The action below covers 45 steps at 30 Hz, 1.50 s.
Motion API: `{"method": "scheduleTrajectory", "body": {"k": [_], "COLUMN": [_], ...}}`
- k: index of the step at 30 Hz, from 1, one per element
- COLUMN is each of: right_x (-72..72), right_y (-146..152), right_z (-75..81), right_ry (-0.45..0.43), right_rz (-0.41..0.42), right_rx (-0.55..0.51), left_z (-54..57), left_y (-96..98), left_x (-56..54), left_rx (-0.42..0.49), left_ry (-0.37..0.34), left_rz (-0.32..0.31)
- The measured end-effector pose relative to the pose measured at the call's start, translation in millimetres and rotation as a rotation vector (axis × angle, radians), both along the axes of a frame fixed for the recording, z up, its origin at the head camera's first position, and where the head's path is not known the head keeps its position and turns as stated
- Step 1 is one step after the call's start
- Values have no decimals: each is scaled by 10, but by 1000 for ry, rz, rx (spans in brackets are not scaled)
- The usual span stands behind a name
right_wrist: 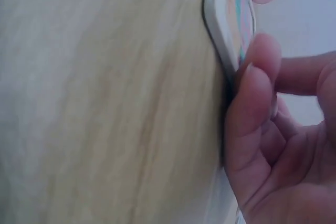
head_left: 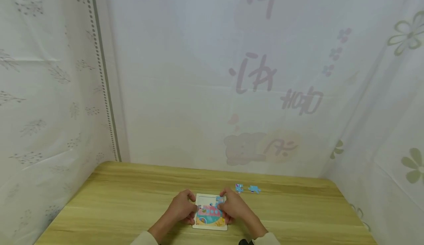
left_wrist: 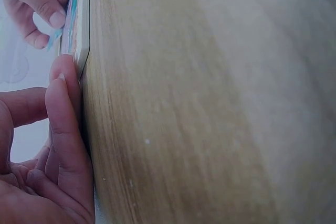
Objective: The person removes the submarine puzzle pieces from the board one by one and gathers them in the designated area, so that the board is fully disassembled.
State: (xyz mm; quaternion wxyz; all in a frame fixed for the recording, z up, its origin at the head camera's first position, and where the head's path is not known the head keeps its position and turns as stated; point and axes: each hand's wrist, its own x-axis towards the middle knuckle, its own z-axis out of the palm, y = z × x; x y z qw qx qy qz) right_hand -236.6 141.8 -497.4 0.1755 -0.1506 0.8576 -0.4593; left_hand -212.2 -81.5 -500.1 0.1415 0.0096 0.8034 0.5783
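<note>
A square jigsaw puzzle tray (head_left: pixel 210 228) with a pale rim lies on the table in the head view. Its lower part shows a pink, teal and yellow picture; the upper left is bare backing. My left hand (head_left: pixel 182 205) grips the tray's left edge, its curled fingertips against the side in the left wrist view. On the opposite side, my right hand (head_left: pixel 235 205) pinches a light-blue puzzle piece (left_wrist: pixel 54 38) between thumb and index finger at the tray's upper right corner. Its other fingers (right_wrist: pixel 244 103) touch the right edge. The thumb partly hides the piece.
Two loose blue puzzle pieces, one nearer (head_left: pixel 239 188) and one farther right (head_left: pixel 254 189), lie on the wooden table (head_left: pixel 132 197) beyond my right hand. A pale printed curtain (head_left: pixel 179 90) hangs behind the table and along both sides.
</note>
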Motion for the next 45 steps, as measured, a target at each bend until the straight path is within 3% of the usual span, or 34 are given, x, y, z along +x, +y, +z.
{"method": "scheduleTrajectory", "body": {"k": [9,28,33,36,41,45], "right_x": [16,7,15,-1,-59,-117], "right_y": [-5,-24,-46,-17,118,273], "right_z": [6,-13,4,-12,-27,20], "right_ry": [23,86,64,52,-55,-96], "right_rz": [17,-31,-47,-10,91,76], "right_rx": [35,60,38,10,-129,-161], "left_z": [-18,-19,-12,-19,-41,-43], "left_y": [3,10,-4,-10,-18,-19], "left_x": [3,-9,-3,-1,-7,-6], "left_rx": [15,10,11,6,1,3], "left_ry": [-9,13,9,11,17,25], "left_rz": [4,-3,1,0,-3,-8]}}
